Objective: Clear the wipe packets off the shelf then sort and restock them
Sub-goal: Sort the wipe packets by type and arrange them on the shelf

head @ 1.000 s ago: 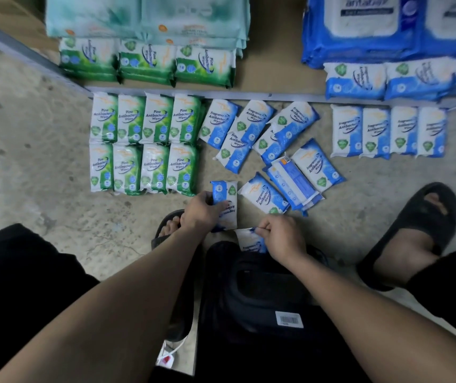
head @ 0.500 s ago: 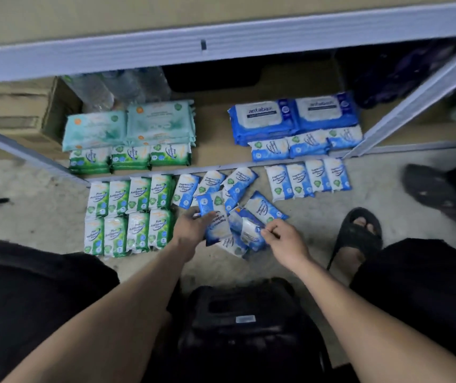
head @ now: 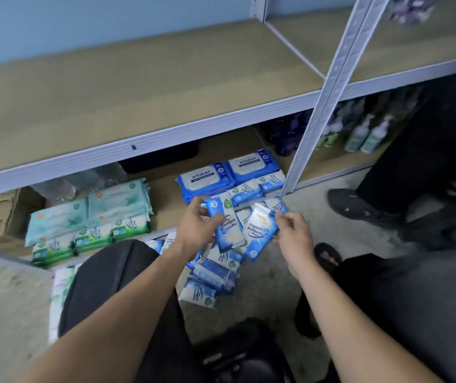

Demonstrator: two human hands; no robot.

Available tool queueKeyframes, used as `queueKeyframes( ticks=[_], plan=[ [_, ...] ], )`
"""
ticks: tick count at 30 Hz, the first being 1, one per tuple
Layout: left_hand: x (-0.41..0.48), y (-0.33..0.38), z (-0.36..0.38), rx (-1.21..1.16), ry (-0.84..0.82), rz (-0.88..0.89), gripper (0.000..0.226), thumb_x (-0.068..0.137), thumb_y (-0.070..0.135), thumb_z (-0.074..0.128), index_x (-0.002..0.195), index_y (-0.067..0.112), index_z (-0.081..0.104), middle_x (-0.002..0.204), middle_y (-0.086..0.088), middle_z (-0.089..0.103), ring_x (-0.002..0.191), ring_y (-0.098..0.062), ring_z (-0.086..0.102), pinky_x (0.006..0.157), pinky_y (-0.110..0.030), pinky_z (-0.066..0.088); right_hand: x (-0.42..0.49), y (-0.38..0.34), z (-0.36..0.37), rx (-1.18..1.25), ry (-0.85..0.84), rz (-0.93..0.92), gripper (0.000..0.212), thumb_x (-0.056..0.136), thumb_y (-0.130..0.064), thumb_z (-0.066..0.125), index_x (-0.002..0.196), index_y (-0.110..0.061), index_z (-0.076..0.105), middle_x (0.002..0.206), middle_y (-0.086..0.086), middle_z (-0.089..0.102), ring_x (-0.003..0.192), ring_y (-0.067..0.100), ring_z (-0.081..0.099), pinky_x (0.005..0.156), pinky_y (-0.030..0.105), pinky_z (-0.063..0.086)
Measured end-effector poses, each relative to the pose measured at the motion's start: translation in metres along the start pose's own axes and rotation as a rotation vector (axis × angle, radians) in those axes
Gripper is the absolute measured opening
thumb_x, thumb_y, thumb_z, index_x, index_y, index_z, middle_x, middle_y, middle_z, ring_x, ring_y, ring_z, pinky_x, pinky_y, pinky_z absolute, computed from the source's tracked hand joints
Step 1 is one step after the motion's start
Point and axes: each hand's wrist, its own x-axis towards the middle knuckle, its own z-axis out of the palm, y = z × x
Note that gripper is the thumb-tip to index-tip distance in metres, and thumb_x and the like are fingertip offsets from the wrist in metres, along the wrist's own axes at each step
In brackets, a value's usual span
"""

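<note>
Reference: grey upright post (head: 323, 100) of the shelf unit.

Left hand (head: 198, 225), low and left of the post's foot: fingers curled round a blue-and-white wipe packet (head: 225, 228), held lengthwise and off the floor. Cannot tell whether another packet lies behind it.

Right hand (head: 293, 233), just below the post's foot: thumb and fingers pinch the right edge of a second blue packet (head: 258, 232), label side up. It is also in the air. Its left edge meets or overlaps the first packet.

Floor heap (head: 210, 277), below and left of the post's foot, under both hands: more small blue packets, unordered and overlapping.

Bottom shelf, left of the post: antabax packs (head: 207, 178) nearest it, with small blue packets in front of them. The green stack (head: 88, 217) is further left. Middle board (head: 138, 87) is above these. Bottles (head: 367, 136) are right of the post.

Judgement: clearing looks done for the small blue packets. The step in hand is sorting, gathering like packets into one stack in the hands.

Next move, as I read it: lay the second packet flat on the first, same way up and edges squared. The left fingers must ease enough to admit it without dropping what they hold. The wrappers look soft and slick, so a loose stack may slide. After that, either take more from the floor heap or restock. The frame does not show which shelf is meant.
</note>
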Motion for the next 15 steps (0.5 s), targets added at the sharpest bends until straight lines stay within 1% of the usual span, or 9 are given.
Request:
queueKeyframes(
  ticks=[1,3,5,7,9,11,13,14,15],
  plan=[
    [-0.001,0.002,0.003,-0.020,0.003,-0.007,0.029,0.089,0.012,0.073,0.110,0.015,0.052,0.098,-0.009,0.058,0.069,-0.014,0.068,0.057,-0.041,0.061,-0.001,-0.001,-0.004,0.021,-0.002,0.004,0.017,0.098,-0.039,0.058,0.093,-0.023,0.059,0.092,0.004,0.070,0.089,0.030,0.070,0.082,0.052,0.059],
    [-0.002,0.004,0.008,-0.054,0.011,-0.008,0.025,0.092,0.012,0.068,0.106,0.007,0.049,0.096,-0.015,0.061,0.062,-0.012,0.066,0.053,-0.033,0.057,-0.002,0.000,-0.012,0.064,0.006,0.032,0.016,0.100,-0.037,0.057,0.095,-0.022,0.058,0.099,0.006,0.071,0.091,0.025,0.072,0.081,0.050,0.061],
    [-0.002,0.002,0.012,-0.083,0.014,-0.014,0.023,0.093,0.011,0.065,0.104,0.008,0.046,0.091,-0.017,0.061,0.055,-0.011,0.063,0.050,-0.028,0.054,-0.002,0.003,-0.020,0.116,0.045,0.063,0.015,0.101,-0.033,0.057,0.094,-0.019,0.057,0.104,0.009,0.070,0.093,0.023,0.071,0.078,0.047,0.062],
    [-0.002,-0.002,0.016,-0.142,-0.013,-0.030,0.024,0.095,0.009,0.064,0.111,0.012,0.045,0.092,-0.015,0.061,0.062,-0.015,0.065,0.052,-0.031,0.057,-0.003,0.006,-0.026,0.136,0.082,0.082,0.015,0.102,-0.031,0.056,0.094,-0.018,0.056,0.104,0.009,0.069,0.092,0.022,0.071,0.075,0.045,0.062],
    [-0.003,-0.008,0.022,-0.179,-0.039,-0.062,0.033,0.096,0.009,0.063,0.124,0.021,0.049,0.096,-0.009,0.060,0.073,-0.019,0.068,0.058,-0.034,0.061,-0.002,0.012,-0.032,0.151,0.114,0.105,0.015,0.102,-0.029,0.056,0.092,-0.018,0.055,0.102,0.009,0.069,0.090,0.021,0.070,0.075,0.047,0.062],
    [0.000,-0.021,0.027,-0.192,-0.041,-0.114,0.034,0.095,0.011,0.063,0.125,0.025,0.055,0.104,-0.012,0.063,0.080,-0.022,0.071,0.064,-0.037,0.062,0.000,0.019,-0.036,0.157,0.132,0.131,0.015,0.102,-0.029,0.055,0.092,-0.017,0.054,0.101,0.010,0.069,0.089,0.022,0.070,0.076,0.049,0.062],
    [0.005,-0.032,0.032,-0.212,-0.013,-0.180,0.020,0.092,0.013,0.066,0.111,0.019,0.063,0.113,-0.021,0.067,0.085,-0.030,0.073,0.063,-0.037,0.061,0.005,0.027,-0.040,0.141,0.140,0.153,0.016,0.102,-0.030,0.055,0.091,-0.018,0.053,0.101,0.010,0.069,0.092,0.024,0.070,0.076,0.050,0.062],
    [0.006,-0.036,0.034,-0.218,0.002,-0.209,0.013,0.091,0.013,0.068,0.101,0.017,0.063,0.113,-0.024,0.068,0.089,-0.035,0.073,0.062,-0.037,0.060,0.006,0.031,-0.041,0.128,0.145,0.165,0.017,0.102,-0.030,0.055,0.091,-0.018,0.053,0.101,0.010,0.069,0.092,0.024,0.070,0.076,0.049,0.062],
    [0.010,-0.040,0.037,-0.219,0.011,-0.226,0.010,0.090,0.013,0.068,0.096,0.017,0.061,0.113,-0.025,0.068,0.090,-0.038,0.072,0.061,-0.037,0.060,0.009,0.035,-0.043,0.120,0.155,0.175,0.017,0.102,-0.030,0.055,0.091,-0.018,0.053,0.101,0.011,0.069,0.092,0.024,0.070,0.075,0.048,0.062]
  ],
)
